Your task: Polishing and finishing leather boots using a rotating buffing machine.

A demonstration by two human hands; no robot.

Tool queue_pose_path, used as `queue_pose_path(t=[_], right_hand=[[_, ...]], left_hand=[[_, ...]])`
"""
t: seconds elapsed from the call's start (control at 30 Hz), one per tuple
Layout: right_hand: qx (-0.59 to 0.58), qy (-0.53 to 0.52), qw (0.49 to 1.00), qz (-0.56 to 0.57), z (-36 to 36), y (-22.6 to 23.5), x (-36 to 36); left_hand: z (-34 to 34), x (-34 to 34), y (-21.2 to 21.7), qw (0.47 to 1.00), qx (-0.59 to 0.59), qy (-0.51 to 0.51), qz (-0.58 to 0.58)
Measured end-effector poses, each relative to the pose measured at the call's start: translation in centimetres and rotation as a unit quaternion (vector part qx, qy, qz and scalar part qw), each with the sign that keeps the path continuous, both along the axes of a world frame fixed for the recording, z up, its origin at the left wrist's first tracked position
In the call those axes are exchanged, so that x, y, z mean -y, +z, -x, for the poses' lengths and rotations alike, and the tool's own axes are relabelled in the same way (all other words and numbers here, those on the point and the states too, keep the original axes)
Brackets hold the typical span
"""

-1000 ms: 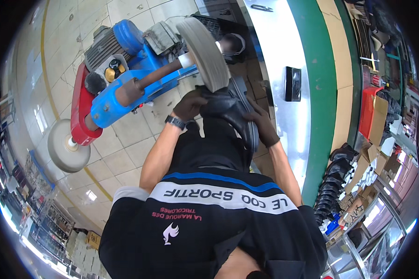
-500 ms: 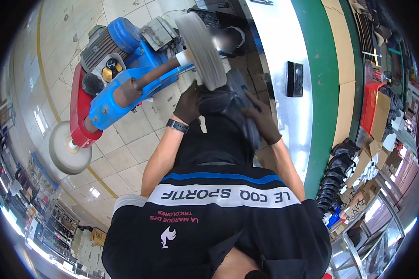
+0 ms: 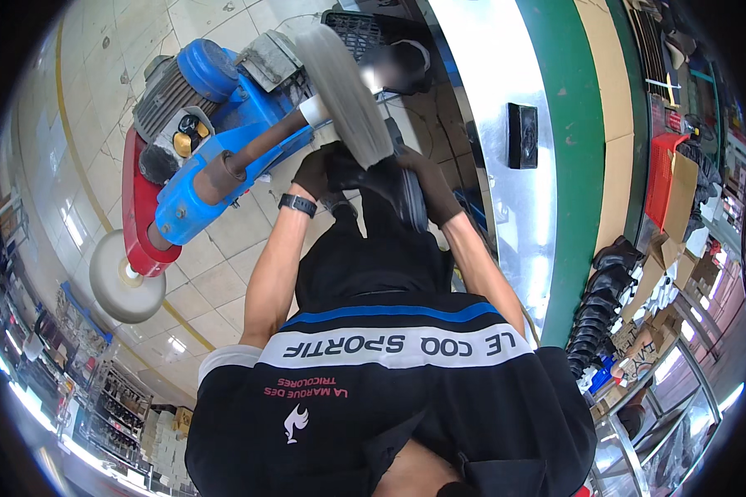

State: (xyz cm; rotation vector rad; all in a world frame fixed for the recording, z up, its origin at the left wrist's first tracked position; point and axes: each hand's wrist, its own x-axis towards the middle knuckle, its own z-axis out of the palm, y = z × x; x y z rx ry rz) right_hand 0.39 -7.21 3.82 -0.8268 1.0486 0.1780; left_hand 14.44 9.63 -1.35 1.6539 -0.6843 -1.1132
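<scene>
Dark gloves cover both of my hands. A black shoe, sole turned to the right, is held between them just below a large grey buffing wheel. My left hand closes round the shoe's left side. On the sole side, my right hand grips it. The wheel's lower rim overlaps the shoe's upper; whether they touch, I cannot tell. A brown shaft carries the wheel from a blue machine.
A second pale wheel sits at the machine's near left end, beside a red guard. To my right runs a metal-topped bench with a black block. Black shoes line its far edge. A dark crate stands ahead.
Both hands have shifted left with the shoe, bringing it in under the wheel's rim. My right hand has moved farthest, and the shoe's sole now stands more upright in view.
</scene>
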Motion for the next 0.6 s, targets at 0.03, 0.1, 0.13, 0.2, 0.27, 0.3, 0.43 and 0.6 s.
queue_pose_path(t=[0.03, 0.1, 0.13, 0.2, 0.27, 0.3, 0.43, 0.6], right_hand=[[0.039, 0.039, 0.998, 0.040, -0.3, -1.2, 0.2], [0.061, 0.076, 0.989, 0.107, -1.4, -2.3, -0.3], [0.061, 0.074, 0.989, 0.109, -1.7, -2.2, -0.5], [0.017, 0.046, 0.997, 0.061, -2.1, -2.0, -0.8], [0.016, 0.033, 0.997, 0.073, 0.2, -0.9, -0.2], [0.037, 0.022, 0.998, 0.037, 1.2, 1.4, -0.7], [0.064, 0.008, 0.998, -0.016, 8.6, 9.4, -0.2], [0.069, 0.109, 0.974, 0.188, 14.9, 17.7, -1.3]], left_hand=[[-0.2, 0.0, -1.3, 0.991, -0.104, 0.055, 0.059], [-1.1, -0.4, -3.7, 0.966, -0.203, 0.113, 0.116], [-1.7, -0.4, -4.7, 0.967, -0.215, 0.103, 0.086], [-2.4, -0.7, -5.8, 0.968, -0.237, 0.084, 0.027], [-1.8, 0.4, -0.4, 0.991, 0.049, -0.123, 0.022], [-0.8, -0.3, 1.4, 0.993, 0.082, -0.072, 0.050], [5.9, -3.0, 5.6, 0.987, 0.065, 0.055, 0.137], [7.4, -2.7, 18.6, 0.926, -0.376, 0.011, -0.033]])
